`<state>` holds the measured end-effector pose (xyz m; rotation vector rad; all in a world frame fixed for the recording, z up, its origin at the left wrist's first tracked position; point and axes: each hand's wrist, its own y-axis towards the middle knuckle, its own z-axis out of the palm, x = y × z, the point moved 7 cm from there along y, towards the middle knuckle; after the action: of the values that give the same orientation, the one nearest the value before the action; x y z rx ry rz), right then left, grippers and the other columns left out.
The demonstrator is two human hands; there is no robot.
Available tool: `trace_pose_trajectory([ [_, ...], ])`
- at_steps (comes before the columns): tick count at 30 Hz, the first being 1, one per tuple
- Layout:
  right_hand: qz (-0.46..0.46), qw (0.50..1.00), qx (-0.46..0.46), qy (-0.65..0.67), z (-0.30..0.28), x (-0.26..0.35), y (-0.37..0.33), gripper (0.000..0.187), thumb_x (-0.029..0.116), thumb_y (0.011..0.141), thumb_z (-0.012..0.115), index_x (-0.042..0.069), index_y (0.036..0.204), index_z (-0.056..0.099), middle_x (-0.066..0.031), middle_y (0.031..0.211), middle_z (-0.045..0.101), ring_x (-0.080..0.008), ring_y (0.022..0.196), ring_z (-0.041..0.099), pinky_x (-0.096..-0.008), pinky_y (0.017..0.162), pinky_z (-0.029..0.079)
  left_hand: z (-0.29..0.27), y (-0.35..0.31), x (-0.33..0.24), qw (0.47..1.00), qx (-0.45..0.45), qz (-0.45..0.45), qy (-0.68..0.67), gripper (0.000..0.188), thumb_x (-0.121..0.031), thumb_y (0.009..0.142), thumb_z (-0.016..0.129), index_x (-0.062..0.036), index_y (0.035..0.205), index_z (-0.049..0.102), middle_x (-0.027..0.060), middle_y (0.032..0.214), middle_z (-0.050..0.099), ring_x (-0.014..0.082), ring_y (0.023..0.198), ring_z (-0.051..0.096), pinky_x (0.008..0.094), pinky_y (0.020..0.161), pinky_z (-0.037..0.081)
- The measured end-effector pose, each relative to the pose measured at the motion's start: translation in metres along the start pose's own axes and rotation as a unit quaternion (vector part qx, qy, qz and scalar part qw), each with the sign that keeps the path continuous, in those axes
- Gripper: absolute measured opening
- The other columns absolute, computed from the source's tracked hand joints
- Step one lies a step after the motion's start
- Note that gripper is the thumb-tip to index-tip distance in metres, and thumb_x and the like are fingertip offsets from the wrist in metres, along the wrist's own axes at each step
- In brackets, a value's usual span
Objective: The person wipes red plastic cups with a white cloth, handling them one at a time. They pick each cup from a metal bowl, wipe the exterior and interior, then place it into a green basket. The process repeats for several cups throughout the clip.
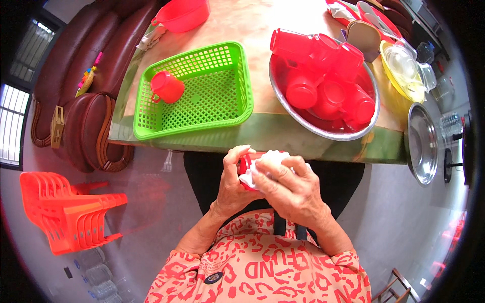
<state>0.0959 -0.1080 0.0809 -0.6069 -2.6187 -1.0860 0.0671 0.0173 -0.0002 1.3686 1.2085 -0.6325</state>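
In front of the table edge, my left hand (pixel 233 178) grips a red mug (pixel 246 162), mostly covered by my fingers. A white cloth (pixel 273 158) is bunched under my right hand (pixel 294 191), whose fingers press it against the mug. One red mug (pixel 167 87) lies tipped at the left end of a green plastic basket (pixel 241 101). To the right, several red mugs (pixel 323 53) are piled in a round metal basin (pixel 323 133).
A red plastic basin (pixel 186 16) stands at the table's far left. On the right are a yellow basket (pixel 399 83) holding clear containers and a shiny metal bowl (pixel 422 144) by the table's edge. Orange stacked chairs (pixel 65 212) and a maroon sofa (pixel 76 45) are on the left.
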Motion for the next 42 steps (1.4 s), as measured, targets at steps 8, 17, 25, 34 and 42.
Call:
trace_pose_trajectory([
  [8,0.100,0.973,0.069,0.198,0.007,-0.050,0.005,0.012,0.009,0.080,0.063,0.002,0.090,0.064,-0.0136,0.085,0.064,-0.0277,0.076,0.058,-0.0379,0.066,0.048,0.000,-0.001,-0.021,0.996,0.051,0.079,-0.003,0.094,-0.032,0.053,0.093,-0.0072,0.126,0.038,0.0190,0.117,0.053,0.0331,0.104,0.054,0.0427,0.088,0.046],
  [17,0.380,0.765,0.186,0.485,0.023,-0.078,-0.029,0.027,0.026,0.095,0.054,0.001,0.092,0.063,-0.0033,0.063,0.058,-0.0113,0.047,0.051,-0.0247,0.041,0.037,-0.003,0.009,-0.034,0.992,0.088,0.051,-0.075,0.100,-0.033,0.049,0.093,-0.0023,0.131,0.044,0.0152,0.122,0.052,0.0268,0.111,0.053,0.0378,0.094,0.044],
  [25,0.407,0.780,-0.127,0.459,0.030,-0.060,-0.043,0.023,0.017,0.096,0.054,0.001,0.113,0.058,-0.0052,0.082,0.060,-0.0075,0.058,0.052,-0.0204,0.050,0.040,-0.003,0.007,0.003,0.923,-0.081,-0.171,-0.336,0.095,-0.038,0.057,0.090,-0.0021,0.129,0.040,0.0070,0.118,0.052,0.0150,0.108,0.054,0.0289,0.095,0.045],
  [34,0.198,0.948,-0.106,0.226,0.008,-0.022,-0.035,0.021,0.000,0.084,0.061,-0.005,0.104,0.059,-0.0201,0.097,0.059,-0.0322,0.086,0.061,-0.0354,0.075,0.049,-0.014,0.006,0.012,0.919,-0.150,-0.152,-0.330,0.085,-0.049,0.071,0.080,-0.0025,0.128,0.037,0.0074,0.116,0.052,0.0168,0.110,0.053,0.0319,0.096,0.045],
  [42,0.192,0.955,-0.155,0.164,-0.001,-0.016,-0.021,0.035,0.002,0.082,0.065,-0.006,0.115,0.057,-0.0217,0.106,0.054,-0.0327,0.093,0.055,-0.0378,0.081,0.046,0.002,0.003,0.007,0.898,-0.147,-0.155,-0.385,0.084,-0.051,0.078,0.072,-0.0051,0.133,0.028,0.0079,0.123,0.047,0.0177,0.114,0.050,0.0338,0.099,0.044],
])
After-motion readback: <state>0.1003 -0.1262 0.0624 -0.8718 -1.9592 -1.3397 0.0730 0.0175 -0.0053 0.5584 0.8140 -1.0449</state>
